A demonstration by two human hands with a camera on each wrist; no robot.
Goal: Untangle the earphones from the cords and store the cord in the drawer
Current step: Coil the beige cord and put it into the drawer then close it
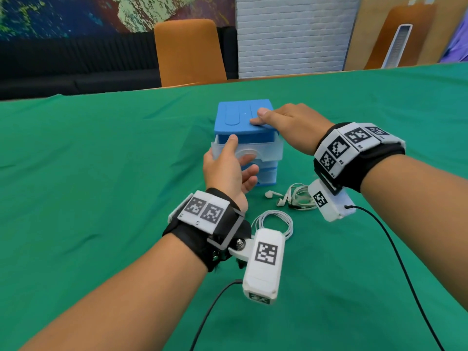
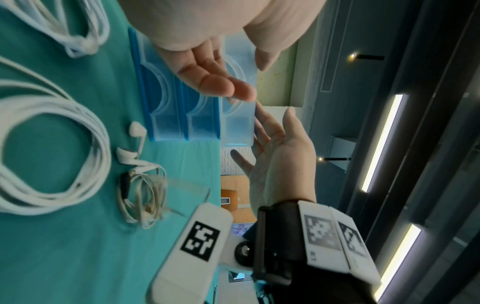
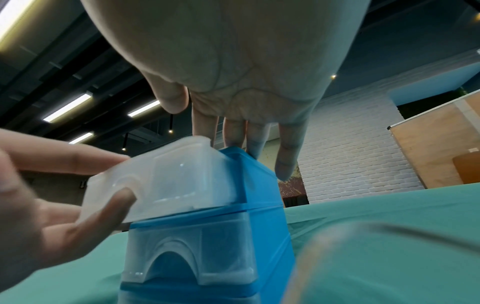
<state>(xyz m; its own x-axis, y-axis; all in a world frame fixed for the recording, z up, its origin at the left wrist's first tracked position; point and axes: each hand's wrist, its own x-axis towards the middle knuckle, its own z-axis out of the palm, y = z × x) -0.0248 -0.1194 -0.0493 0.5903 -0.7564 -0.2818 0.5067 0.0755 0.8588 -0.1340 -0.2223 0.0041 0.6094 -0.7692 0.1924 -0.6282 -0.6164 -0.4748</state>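
On the green counter [image 1: 101, 148], from the head view, the right hand [image 1: 291, 125] lies flat on the blue drawer unit [image 1: 243, 115], and the left hand [image 1: 228, 168] has its grip on the clear top drawer [image 1: 263, 150], partly out. Both the coiled cord [image 1: 276, 219] and the earphones [image 1: 291, 197] lie near, right of the unit.

Left wrist view: its thumb and fingers pinch the drawer front [image 2: 237, 123]. A hard pull could bring the drawer right out.

Right wrist view: straight fingers [image 3: 288, 154] press down. If they ease off, the light unit may tip.
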